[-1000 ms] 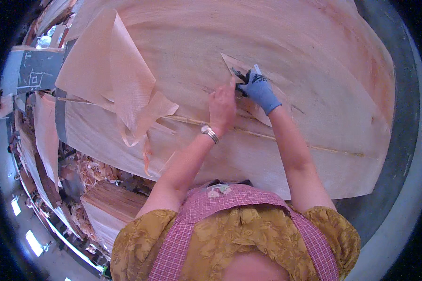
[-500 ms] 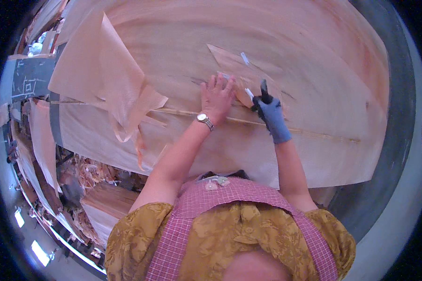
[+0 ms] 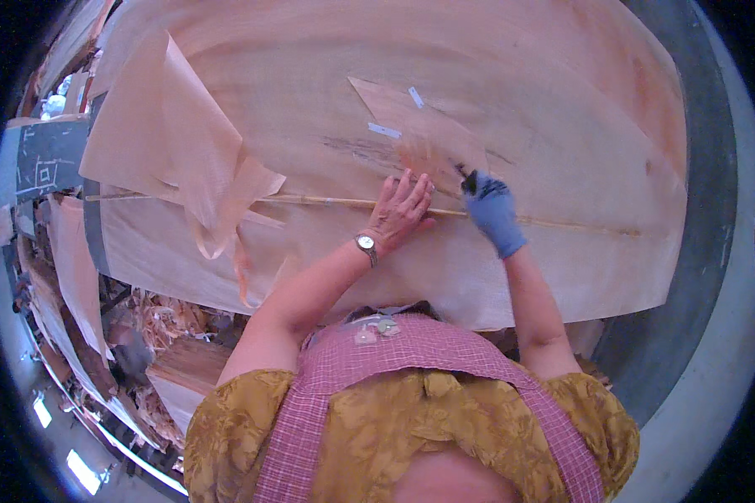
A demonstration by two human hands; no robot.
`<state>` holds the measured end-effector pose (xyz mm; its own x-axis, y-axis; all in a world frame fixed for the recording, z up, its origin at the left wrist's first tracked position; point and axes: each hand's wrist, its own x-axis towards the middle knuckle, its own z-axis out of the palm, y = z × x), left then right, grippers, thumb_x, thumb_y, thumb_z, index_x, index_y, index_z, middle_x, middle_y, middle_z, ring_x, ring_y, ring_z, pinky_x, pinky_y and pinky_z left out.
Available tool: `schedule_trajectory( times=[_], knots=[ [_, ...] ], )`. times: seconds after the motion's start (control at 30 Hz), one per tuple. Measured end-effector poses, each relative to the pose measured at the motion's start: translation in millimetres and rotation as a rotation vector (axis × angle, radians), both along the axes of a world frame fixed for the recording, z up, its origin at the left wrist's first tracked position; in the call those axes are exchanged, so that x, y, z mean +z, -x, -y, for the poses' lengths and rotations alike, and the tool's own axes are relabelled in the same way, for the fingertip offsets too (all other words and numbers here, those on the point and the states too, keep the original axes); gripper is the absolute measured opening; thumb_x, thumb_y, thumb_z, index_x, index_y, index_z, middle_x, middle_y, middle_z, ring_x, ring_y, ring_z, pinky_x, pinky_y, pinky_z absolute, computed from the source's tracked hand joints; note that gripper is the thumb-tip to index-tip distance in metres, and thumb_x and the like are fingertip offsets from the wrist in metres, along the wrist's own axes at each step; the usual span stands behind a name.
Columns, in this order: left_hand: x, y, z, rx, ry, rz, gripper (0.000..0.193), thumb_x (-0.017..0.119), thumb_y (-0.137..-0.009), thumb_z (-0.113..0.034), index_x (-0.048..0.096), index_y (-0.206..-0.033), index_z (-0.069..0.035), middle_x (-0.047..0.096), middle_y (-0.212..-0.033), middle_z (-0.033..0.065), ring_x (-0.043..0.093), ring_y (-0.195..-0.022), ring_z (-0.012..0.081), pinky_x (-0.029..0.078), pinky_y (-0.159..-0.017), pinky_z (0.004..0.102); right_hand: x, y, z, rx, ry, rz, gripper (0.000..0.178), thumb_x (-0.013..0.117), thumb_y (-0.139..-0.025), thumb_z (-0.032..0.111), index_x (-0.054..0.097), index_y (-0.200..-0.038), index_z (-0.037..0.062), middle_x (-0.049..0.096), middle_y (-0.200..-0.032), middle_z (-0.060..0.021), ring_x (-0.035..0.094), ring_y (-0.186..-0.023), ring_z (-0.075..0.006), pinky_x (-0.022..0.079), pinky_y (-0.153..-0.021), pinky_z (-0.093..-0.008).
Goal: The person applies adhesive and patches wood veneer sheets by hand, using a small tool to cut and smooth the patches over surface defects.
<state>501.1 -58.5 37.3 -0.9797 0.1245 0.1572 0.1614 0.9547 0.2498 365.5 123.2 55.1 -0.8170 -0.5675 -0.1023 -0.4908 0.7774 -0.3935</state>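
Observation:
A broad, thin sheet of pale pinkish wood veneer lies before me. My left hand, bare and with a wristwatch, rests on it with fingers spread, across a long thin stick. Just beyond the fingertips is a reddish, blurred patch of veneer. My right hand, in a blue glove with dark fingers, is curled beside that patch. A small dark tip shows at its fingers; what it grips cannot be made out. A pointed veneer piece bears two white tape strips.
A folded, torn veneer flap rises at the left. Dark streaks mark the sheet. A grey table edge curves along the right. Veneer scraps and a stack of wood sheets lie at the lower left.
My left hand has drawn nearer to me, uncovering a tape strip. My right hand has turned its fingers down toward the sheet; the white strip beside them no longer shows. The view has shifted slightly.

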Motion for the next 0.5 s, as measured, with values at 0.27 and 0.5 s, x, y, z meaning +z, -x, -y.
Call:
schedule_trajectory(
  times=[0.27, 0.5],
  knots=[
    [14, -2, -1, 0.035, -0.068, 0.055, 0.064, 0.063, -0.082, -0.048, 0.052, -0.132, -0.009, 0.043, -0.145, 0.0098, 0.034, -0.136, 0.0326, 0.027, -0.108, 0.0506, 8, 113, 5, 0.059, 0.176, 0.37, 0.053, 0.066, -0.084, 0.045, 0.053, -0.118, 0.007, 0.067, -0.105, -0.019, 0.065, -0.096, -0.0346, 0.052, -0.078, -0.0405],
    [6, -3, -8, 0.056, -0.089, 0.054, 0.063, 0.062, -0.082, -0.048, 0.053, -0.13, -0.008, 0.045, -0.143, 0.0096, 0.035, -0.136, 0.032, 0.027, -0.108, 0.0511, -8, 149, -39, -0.036, 0.08, 0.147, 0.07, 0.073, -0.071, 0.061, 0.058, -0.111, 0.005, 0.066, -0.105, -0.0196, 0.063, -0.1, -0.0347, 0.05, -0.079, -0.0436]
  ],
)
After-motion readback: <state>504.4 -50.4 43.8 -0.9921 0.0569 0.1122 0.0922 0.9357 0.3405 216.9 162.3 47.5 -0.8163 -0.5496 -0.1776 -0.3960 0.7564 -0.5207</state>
